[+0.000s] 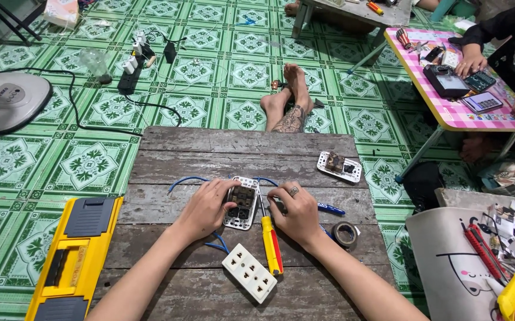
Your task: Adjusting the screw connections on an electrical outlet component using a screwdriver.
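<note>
At about nine o'clock from the work, a yellow plastic toolbox with grey latches (pixel 74 257) lies on the green patterned floor tiles (pixel 85 160) beside the weathered grey plank table (pixel 168 172). At the table's middle, the left hand (pixel 205 207) curls its fingers around the left edge of a white rectangular switch frame with dark modules (pixel 241 202), thin blue wires (pixel 186 179) trailing out at ten o'clock from it. Touching the frame's right edge, the right hand (pixel 294 213) is closed on a screwdriver with a yellow and red handle (pixel 271 242), the handle pointing toward six o'clock; I cannot tell where its tip sits. The step in hand looks like working a terminal screw on the frame, so the next move probably calls for a firm brace and a straight-held driver. A white multi-socket outlet block (pixel 249 273) lies at six o'clock, a roll of dark tape (pixel 345 233) at four o'clock, and a second white switch plate (pixel 339 166) at two o'clock.
</note>
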